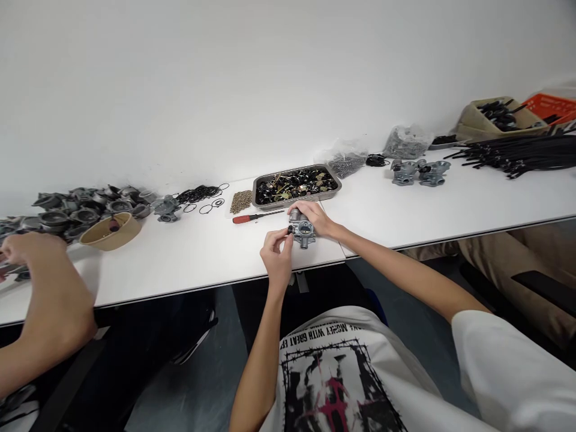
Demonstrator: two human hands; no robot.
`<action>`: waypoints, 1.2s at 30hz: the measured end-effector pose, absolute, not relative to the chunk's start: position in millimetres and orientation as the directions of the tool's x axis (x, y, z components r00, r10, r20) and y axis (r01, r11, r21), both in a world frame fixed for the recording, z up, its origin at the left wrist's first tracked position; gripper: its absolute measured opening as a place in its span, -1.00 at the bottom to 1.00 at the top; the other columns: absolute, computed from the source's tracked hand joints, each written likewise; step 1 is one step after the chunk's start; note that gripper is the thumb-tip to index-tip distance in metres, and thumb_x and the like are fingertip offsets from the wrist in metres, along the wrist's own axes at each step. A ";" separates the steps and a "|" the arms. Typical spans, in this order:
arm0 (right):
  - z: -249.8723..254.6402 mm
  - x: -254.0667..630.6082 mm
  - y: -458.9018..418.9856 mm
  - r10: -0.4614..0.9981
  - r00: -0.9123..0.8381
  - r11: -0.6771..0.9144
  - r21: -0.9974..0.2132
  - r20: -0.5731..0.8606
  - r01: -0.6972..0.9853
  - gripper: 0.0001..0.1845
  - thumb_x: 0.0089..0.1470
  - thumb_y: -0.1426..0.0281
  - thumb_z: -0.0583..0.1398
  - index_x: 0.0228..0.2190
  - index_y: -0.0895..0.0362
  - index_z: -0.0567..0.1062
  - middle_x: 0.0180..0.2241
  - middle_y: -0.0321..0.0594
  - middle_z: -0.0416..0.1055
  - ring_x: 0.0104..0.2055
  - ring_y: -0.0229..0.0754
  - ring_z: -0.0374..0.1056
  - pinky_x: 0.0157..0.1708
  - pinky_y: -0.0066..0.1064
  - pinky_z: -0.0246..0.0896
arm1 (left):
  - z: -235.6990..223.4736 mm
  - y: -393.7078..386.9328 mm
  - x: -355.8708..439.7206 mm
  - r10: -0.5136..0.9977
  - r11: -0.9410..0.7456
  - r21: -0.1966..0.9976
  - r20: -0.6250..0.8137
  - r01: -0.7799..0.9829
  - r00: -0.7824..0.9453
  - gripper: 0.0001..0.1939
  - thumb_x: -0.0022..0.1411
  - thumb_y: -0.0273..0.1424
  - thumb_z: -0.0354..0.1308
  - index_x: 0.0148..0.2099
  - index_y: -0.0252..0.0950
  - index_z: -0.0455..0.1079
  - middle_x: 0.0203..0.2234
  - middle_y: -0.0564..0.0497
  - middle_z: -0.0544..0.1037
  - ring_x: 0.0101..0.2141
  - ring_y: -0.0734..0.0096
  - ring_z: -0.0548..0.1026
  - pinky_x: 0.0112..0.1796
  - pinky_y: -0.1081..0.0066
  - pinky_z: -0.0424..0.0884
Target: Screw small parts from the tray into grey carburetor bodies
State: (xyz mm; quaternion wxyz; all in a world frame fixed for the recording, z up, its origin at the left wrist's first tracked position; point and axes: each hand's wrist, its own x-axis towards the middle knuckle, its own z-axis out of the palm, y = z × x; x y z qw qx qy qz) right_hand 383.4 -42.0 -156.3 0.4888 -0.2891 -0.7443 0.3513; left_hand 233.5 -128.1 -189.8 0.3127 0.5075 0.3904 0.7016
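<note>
A grey metal carburetor (305,230) is held just above or on the white table's front part; I cannot tell which. My right hand (311,216) wraps over its upper right side and grips it. At its left side, my left hand (278,251) pinches a small black part (290,230) against the body. Behind my hands lies a red-handled screwdriver (252,218), and beyond it a metal tray (339,187) full of small black and brass parts. A pile of small brass pieces (242,201) sits left of the tray.
Black rubber rings (198,194) and another carburetor (166,208) lie to the left, near a tan bowl (110,234) and heaped grey castings (85,207). A co-worker's arm (49,300) reaches in at far left. Rightward are two carburetors (420,173), plastic bags (407,142) and black hoses (522,153).
</note>
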 end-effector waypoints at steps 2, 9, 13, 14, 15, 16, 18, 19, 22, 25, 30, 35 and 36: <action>-157.3 383.8 -40.1 0.784 -0.363 0.556 -0.829 0.504 0.051 -0.47 0.32 0.06 -0.02 -0.29 0.17 0.56 -0.32 -0.15 0.49 -0.29 -0.16 0.36 -0.22 -0.34 0.24 | -189.7 -127.9 232.3 0.841 -0.501 0.864 0.472 -0.053 -0.263 -0.81 0.14 -0.33 0.37 -0.19 -0.29 0.61 -0.26 -0.08 0.56 -0.19 0.34 0.56 -0.16 0.37 0.54; -160.2 383.7 -38.6 0.773 -0.370 0.568 -0.822 0.515 0.041 -0.47 0.33 0.05 -0.01 -0.28 0.16 0.57 -0.32 -0.16 0.49 -0.30 -0.18 0.35 -0.22 -0.35 0.21 | -189.1 -132.3 231.4 0.868 -0.452 0.885 0.407 -0.111 -0.285 -0.79 0.16 -0.33 0.34 -0.16 -0.29 0.62 -0.26 -0.07 0.57 -0.33 0.42 0.59 -0.23 0.40 0.54; -158.7 381.9 -39.5 0.776 -0.381 0.558 -0.829 0.502 0.045 -0.46 0.32 0.03 -0.01 -0.27 0.17 0.57 -0.32 -0.16 0.49 -0.29 -0.18 0.35 -0.22 -0.36 0.20 | -192.9 -133.7 230.4 0.875 -0.429 0.898 0.385 -0.102 -0.291 -0.77 0.17 -0.32 0.31 -0.13 -0.32 0.59 -0.28 -0.10 0.60 -0.34 0.37 0.59 -0.23 0.35 0.55; -158.1 381.7 -39.8 0.776 -0.382 0.559 -0.827 0.502 0.049 -0.46 0.32 0.03 -0.01 -0.28 0.17 0.57 -0.32 -0.17 0.49 -0.28 -0.18 0.35 -0.20 -0.37 0.20 | -192.0 -131.8 227.3 0.874 -0.425 0.903 0.394 -0.056 -0.283 -0.76 0.20 -0.32 0.28 -0.11 -0.33 0.57 -0.28 -0.11 0.61 -0.33 0.35 0.60 -0.23 0.34 0.56; -157.6 381.5 -40.1 0.776 -0.383 0.560 -0.827 0.501 0.053 -0.46 0.32 0.03 -0.01 -0.29 0.17 0.57 -0.32 -0.17 0.48 -0.27 -0.18 0.35 -0.19 -0.37 0.20 | -189.3 -128.0 222.1 0.869 -0.426 0.904 0.416 0.020 -0.269 -0.75 0.22 -0.32 0.25 -0.10 -0.33 0.55 -0.26 -0.13 0.61 -0.32 0.34 0.60 -0.24 0.33 0.55; -157.2 381.4 -40.3 0.776 -0.384 0.559 -0.827 0.499 0.055 -0.46 0.32 0.03 -0.01 -0.29 0.17 0.57 -0.32 -0.17 0.48 -0.27 -0.18 0.35 -0.19 -0.37 0.19 | -184.3 -122.0 214.6 0.861 -0.430 0.895 0.446 0.115 -0.246 -0.75 0.24 -0.33 0.21 -0.09 -0.33 0.54 -0.24 -0.14 0.62 -0.30 0.32 0.60 -0.23 0.32 0.55; -156.8 381.4 -40.5 0.780 -0.389 0.550 -0.833 0.490 0.055 -0.46 0.32 0.04 0.00 -0.29 0.17 0.58 -0.32 -0.16 0.48 -0.28 -0.19 0.35 -0.19 -0.37 0.19 | -167.8 -102.5 192.4 0.840 -0.442 0.836 0.513 0.327 -0.176 -0.78 0.24 -0.36 0.18 -0.12 -0.32 0.55 -0.19 -0.15 0.61 -0.22 0.29 0.58 -0.19 0.30 0.53; -156.8 381.5 -40.5 0.785 -0.392 0.540 -0.840 0.480 0.052 -0.46 0.32 0.04 0.00 -0.28 0.18 0.58 -0.32 -0.16 0.48 -0.29 -0.19 0.35 -0.20 -0.37 0.19 | -157.2 -89.3 178.4 0.843 -0.440 0.818 0.519 0.370 -0.145 -0.82 0.21 -0.38 0.20 -0.17 -0.30 0.57 -0.20 -0.13 0.62 -0.19 0.26 0.57 -0.16 0.29 0.51; -157.5 381.7 -39.6 0.802 -0.394 0.502 -0.864 0.449 0.037 -0.45 0.30 0.02 0.01 -0.27 0.18 0.58 -0.31 -0.15 0.50 -0.29 -0.18 0.36 -0.22 -0.37 0.20 | -127.1 -42.9 132.6 0.861 -0.388 0.771 0.499 0.504 -0.100 -0.89 0.05 -0.47 0.29 -0.30 -0.28 0.58 -0.27 -0.11 0.60 -0.22 0.23 0.50 -0.13 0.25 0.44; -158.2 381.7 -38.5 0.809 -0.389 0.487 -0.873 0.441 0.023 -0.46 0.29 0.02 0.03 -0.27 0.18 0.59 -0.31 -0.14 0.51 -0.29 -0.17 0.36 -0.22 -0.37 0.21 | -118.4 -4.4 97.5 0.913 -0.310 0.751 0.407 0.582 -0.039 -0.81 -0.19 -0.48 0.44 -0.41 -0.27 0.57 -0.42 -0.07 0.57 -0.36 0.26 0.43 -0.20 0.25 0.41; -158.9 381.2 -37.2 0.815 -0.386 0.475 -0.880 0.432 0.018 -0.45 0.29 0.01 0.04 -0.30 0.19 0.60 -0.32 -0.13 0.52 -0.29 -0.16 0.37 -0.24 -0.37 0.22 | -144.9 14.8 77.1 0.959 -0.258 0.790 0.281 0.556 0.046 -0.73 -0.36 -0.43 0.52 -0.49 -0.28 0.56 -0.51 -0.04 0.56 -0.46 0.32 0.42 -0.33 0.31 0.36; -159.7 380.8 -37.2 0.832 -0.391 0.431 -0.902 0.394 0.008 -0.45 0.26 -0.01 0.06 -0.30 0.19 0.59 -0.33 -0.15 0.50 -0.33 -0.20 0.36 -0.29 -0.40 0.21 | -153.6 12.1 66.5 0.955 -0.250 0.907 0.290 0.339 -0.070 -0.63 -0.32 -0.35 0.55 -0.40 -0.36 0.55 -0.55 -0.07 0.54 -0.52 0.36 0.43 -0.42 0.33 0.36; -159.7 380.6 -37.1 0.836 -0.392 0.420 -0.908 0.384 0.007 -0.45 0.26 -0.01 0.06 -0.31 0.19 0.59 -0.34 -0.15 0.50 -0.34 -0.21 0.35 -0.30 -0.40 0.20 | -152.1 12.1 63.9 0.949 -0.264 0.926 0.300 0.271 -0.098 -0.61 -0.29 -0.33 0.54 -0.38 -0.36 0.53 -0.56 -0.04 0.52 -0.54 0.38 0.43 -0.43 0.34 0.37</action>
